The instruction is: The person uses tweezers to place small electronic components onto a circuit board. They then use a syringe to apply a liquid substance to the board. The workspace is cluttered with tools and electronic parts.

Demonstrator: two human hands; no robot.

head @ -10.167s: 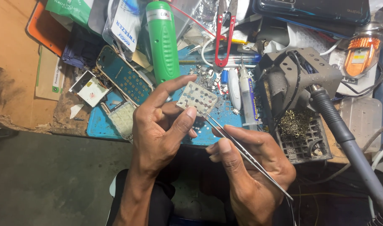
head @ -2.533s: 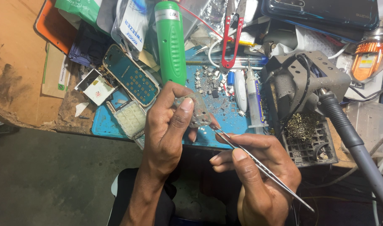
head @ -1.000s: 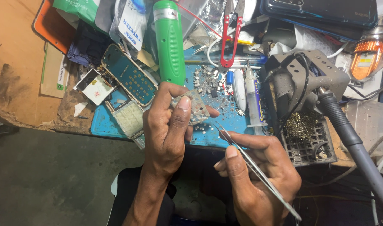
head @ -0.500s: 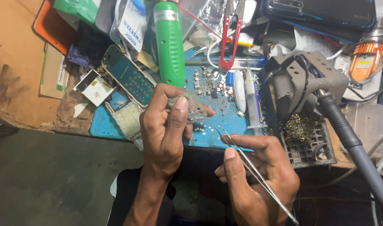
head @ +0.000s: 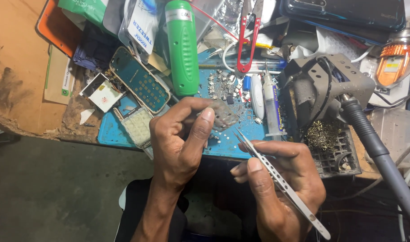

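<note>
Keypad membrane [head: 223, 114], frame centre: now curled inside left hand [head: 180, 143] fingers; right hand [head: 281, 188] fingers pinch tweezers [head: 276, 179], tips drawn back from it.

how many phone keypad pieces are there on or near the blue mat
2 seen. A teal keypad frame lies tilted at the blue mat's upper left, and a white keypad sits just below it, beside the left hand. Clutter may hide others.
</note>
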